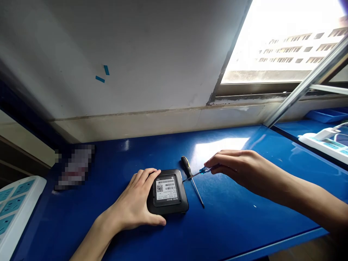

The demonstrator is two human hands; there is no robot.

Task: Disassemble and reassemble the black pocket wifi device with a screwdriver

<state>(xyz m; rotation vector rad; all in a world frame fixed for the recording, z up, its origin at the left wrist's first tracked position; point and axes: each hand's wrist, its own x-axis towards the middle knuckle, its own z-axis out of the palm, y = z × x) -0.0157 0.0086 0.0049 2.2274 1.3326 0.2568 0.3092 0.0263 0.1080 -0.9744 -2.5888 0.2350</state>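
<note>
A small black box (168, 191) with a white barcode label on top lies on the blue table (231, 217). My left hand (136, 203) grips the box's left side, thumb along the front edge and fingers over the back edge. My right hand (233, 166) pinches a small blue-handled screwdriver (202, 171), its thin tip pointing left toward the box's right rear corner. A second screwdriver (191, 181) with a black and yellow handle lies on the table just right of the box, crossing under the first.
A white power strip (15, 206) sits at the left edge. Another white power strip (323, 143) with a plug lies on the neighbouring blue surface at right, behind a blue tray (326, 115). A blurred object (74, 166) rests at back left. Wall and window stand behind.
</note>
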